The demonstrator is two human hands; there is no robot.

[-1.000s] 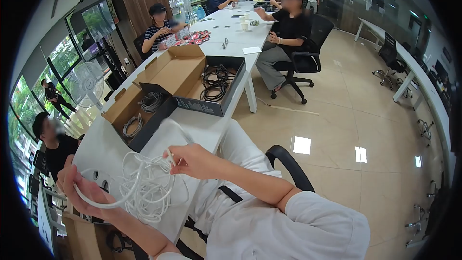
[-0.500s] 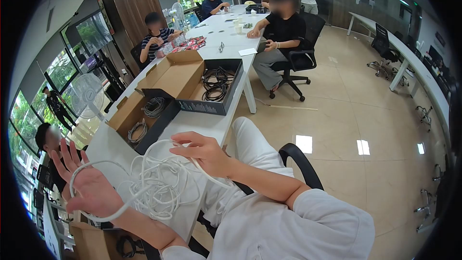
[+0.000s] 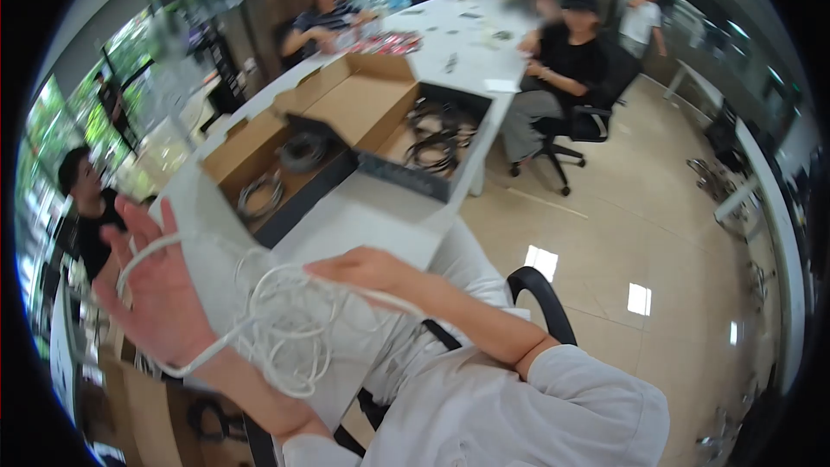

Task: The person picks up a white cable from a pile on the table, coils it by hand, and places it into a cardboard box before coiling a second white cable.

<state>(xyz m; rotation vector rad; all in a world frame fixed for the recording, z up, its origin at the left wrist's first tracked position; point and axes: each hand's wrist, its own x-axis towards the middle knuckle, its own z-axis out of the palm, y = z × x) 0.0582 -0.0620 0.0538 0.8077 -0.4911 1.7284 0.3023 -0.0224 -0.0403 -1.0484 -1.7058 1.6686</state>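
Note:
A tangled heap of thin white cable [image 3: 290,329] lies on the near end of the white table, between my hands. My left hand [image 3: 164,303] is raised, palm toward me and fingers apart. One loop of the cable passes across its fingers and down around the wrist, without being gripped. My right hand [image 3: 372,275] is closed on the cable above the right side of the heap, thumb and fingers pressed together. A length of the cable trails from it toward my right forearm.
Beyond the heap, one open cardboard box [image 3: 298,216] holds coiled grey cables [image 3: 261,195]; another holds black cables [image 3: 437,138]. A third box [image 3: 164,419] stands low at the left. Several people sit around the table [image 3: 471,35]. A chair armrest [image 3: 543,303] is by my right side.
The view has shifted, so the boxes and people sit farther right. My right hand's fingers have drawn closer together on the cable. My left hand has turned slightly, the loop still around it.

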